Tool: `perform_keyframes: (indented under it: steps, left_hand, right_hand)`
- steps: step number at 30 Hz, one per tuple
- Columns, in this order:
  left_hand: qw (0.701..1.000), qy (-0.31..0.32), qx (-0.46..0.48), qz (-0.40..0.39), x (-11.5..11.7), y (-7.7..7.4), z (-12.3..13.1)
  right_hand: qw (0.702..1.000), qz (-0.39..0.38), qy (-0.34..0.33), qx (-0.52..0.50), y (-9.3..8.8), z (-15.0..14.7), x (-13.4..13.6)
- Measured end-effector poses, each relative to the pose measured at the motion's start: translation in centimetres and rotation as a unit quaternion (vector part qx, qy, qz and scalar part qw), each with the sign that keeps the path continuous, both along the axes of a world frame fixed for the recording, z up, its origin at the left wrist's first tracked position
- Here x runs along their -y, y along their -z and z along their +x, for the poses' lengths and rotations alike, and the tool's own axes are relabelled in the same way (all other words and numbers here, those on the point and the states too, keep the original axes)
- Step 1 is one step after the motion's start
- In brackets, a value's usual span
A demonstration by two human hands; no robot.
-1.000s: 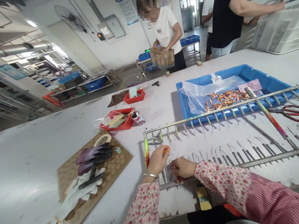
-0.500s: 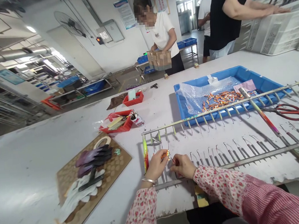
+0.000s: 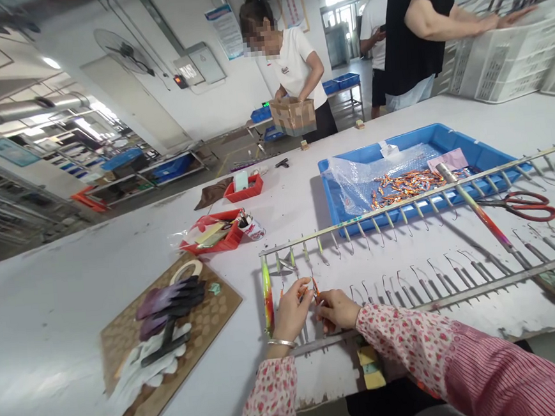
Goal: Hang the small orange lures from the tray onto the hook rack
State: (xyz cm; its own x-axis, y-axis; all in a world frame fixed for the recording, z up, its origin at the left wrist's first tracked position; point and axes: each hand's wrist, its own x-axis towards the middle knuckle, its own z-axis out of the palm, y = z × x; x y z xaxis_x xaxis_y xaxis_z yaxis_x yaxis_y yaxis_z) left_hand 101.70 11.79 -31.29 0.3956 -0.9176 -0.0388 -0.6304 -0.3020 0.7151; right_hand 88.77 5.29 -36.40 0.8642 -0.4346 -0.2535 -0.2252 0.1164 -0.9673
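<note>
My left hand is closed, with orange showing between its thumb and fingers; these look like small fishing lures. Beside its fingertips a slim orange fishing lure stands near upright under the upper bar of a metal hook rack. My right hand pinches the lower part of that lure, though its fingers partly hide the grip. Both hands are inside the rack's left end, between the upper bar and the lower bar. A yellow-to-red painted post joins the bars just left of my left hand.
Behind the rack, a blue tray holds bubble wrap and a heap of orange lures. Red-handled scissors lie right. Red bins, gloves and a brown board lie left. Co-workers stand beyond the table.
The shiny orange bundle at my left fingertips shows less now. An orange lure now stands upright between my hands, with my right fingers at its lower part. The view has shifted slightly.
</note>
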Motion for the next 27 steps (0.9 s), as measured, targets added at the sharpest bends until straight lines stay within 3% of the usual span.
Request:
perform_keyframes:
  steps: [3, 6, 10, 13, 15, 18, 23, 25, 27]
  left_hand:
    - [0.999, -0.005, -0.026, -0.019, -0.4, -0.4, -0.5]
    - [0.996, 0.03, -0.079, -0.015, -0.6, -1.2, -1.4]
    - [0.981, 0.09, -0.171, -0.032, -0.5, -2.0, -2.6]
    - [0.978, 0.105, -0.177, -0.04, -0.4, -1.7, -2.9]
    - [0.989, 0.074, -0.122, -0.025, -0.3, -1.3, -2.9]
    - [1.0, 0.005, 0.003, -0.019, -0.1, -1.0, -3.1]
    - [0.983, 0.04, 0.167, -0.069, 0.7, -1.3, -4.0]
    - [0.98, 0.045, 0.175, -0.084, 1.2, -1.1, -3.9]
    - [0.983, 0.035, 0.155, -0.093, 1.7, -0.6, -3.2]
  right_hand:
    - [0.99, -0.125, -0.046, -0.041, -2.2, -0.7, 1.2]
    - [0.961, -0.273, 0.029, 0.025, -4.3, -1.5, 2.6]
    - [0.944, -0.291, 0.021, 0.154, -5.4, -2.2, 3.7]
    - [0.934, -0.313, 0.059, 0.162, -5.0, -2.6, 4.1]
    - [0.942, -0.29, 0.112, 0.125, -4.5, -2.8, 4.5]
    - [0.971, -0.177, 0.144, 0.071, -3.8, -2.7, 4.9]
    - [0.99, 0.014, 0.116, 0.08, -3.8, -1.9, 5.2]
    - [0.993, 0.006, 0.079, 0.082, -4.2, -1.5, 6.0]
    - [0.99, -0.086, 0.087, 0.073, -4.7, -1.1, 7.5]
